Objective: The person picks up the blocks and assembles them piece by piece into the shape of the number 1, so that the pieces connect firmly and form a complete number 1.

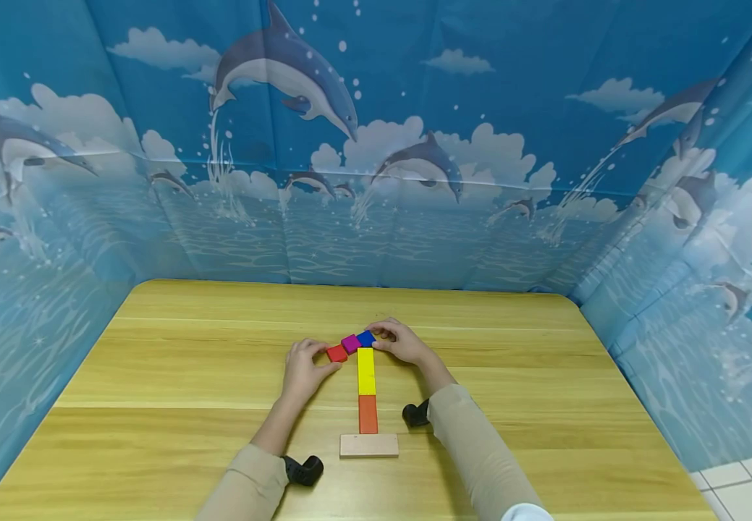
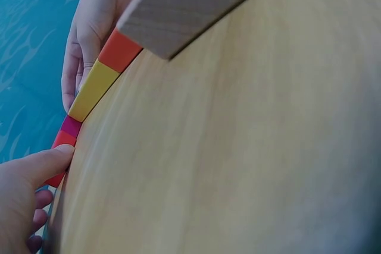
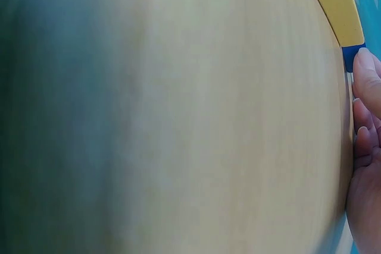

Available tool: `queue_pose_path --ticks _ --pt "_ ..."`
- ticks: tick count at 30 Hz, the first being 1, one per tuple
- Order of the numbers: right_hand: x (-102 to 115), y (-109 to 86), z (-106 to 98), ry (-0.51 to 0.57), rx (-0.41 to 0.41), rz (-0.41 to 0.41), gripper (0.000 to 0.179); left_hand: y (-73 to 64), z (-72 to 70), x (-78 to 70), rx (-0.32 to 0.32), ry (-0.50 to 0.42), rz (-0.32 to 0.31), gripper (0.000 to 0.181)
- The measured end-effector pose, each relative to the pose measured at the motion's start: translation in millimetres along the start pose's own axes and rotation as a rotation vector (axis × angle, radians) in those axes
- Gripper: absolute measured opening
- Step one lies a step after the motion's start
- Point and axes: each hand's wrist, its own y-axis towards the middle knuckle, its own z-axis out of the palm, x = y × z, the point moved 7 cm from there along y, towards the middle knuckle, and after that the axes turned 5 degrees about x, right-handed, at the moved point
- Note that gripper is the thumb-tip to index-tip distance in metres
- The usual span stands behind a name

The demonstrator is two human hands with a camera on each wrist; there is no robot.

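A slanting row of three small blocks lies on the table: a red block [image 1: 336,354], a magenta block [image 1: 350,344] and a blue block [image 1: 365,339]. At the red end, my left hand [image 1: 302,369] pinches the red block, its thumb lying along the block in the left wrist view. My right hand [image 1: 404,344] pinches the blue block at the other end; the right wrist view shows the thumb [image 3: 367,75] against it. Below the blue block runs a long yellow block [image 1: 365,371], then an orange block [image 1: 368,414], then a plain wooden block [image 1: 369,446] set crosswise.
The wood-grain table [image 1: 187,420] stretches out on both sides of the blocks. Behind it and at its sides hangs a blue dolphin-print curtain [image 1: 376,239]. Black curved devices [image 1: 304,470] stick out at both wrists beside the beige sleeves [image 1: 480,449].
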Motion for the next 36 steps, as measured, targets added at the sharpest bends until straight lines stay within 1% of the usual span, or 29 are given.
queue_pose_path --ticks 9,18,25,36 --pt "0.8 0.5 -0.4 -0.001 -0.004 0.011 0.031 2.2 1.3 0.1 -0.005 0.02 -0.01 0.04" --pt "0.7 -0.1 -0.6 -0.004 -0.007 0.012 0.031 2.2 2.4 -0.2 -0.019 0.05 0.016 0.042" --pt "0.0 -0.9 -0.2 -0.014 -0.013 0.018 0.031 1.7 4.4 1.8 0.0 0.035 -0.009 0.042" --pt "0.4 -1.1 0.2 -0.008 -0.016 0.022 0.031 1.9 6.6 5.1 -0.01 0.046 -0.002 0.043"
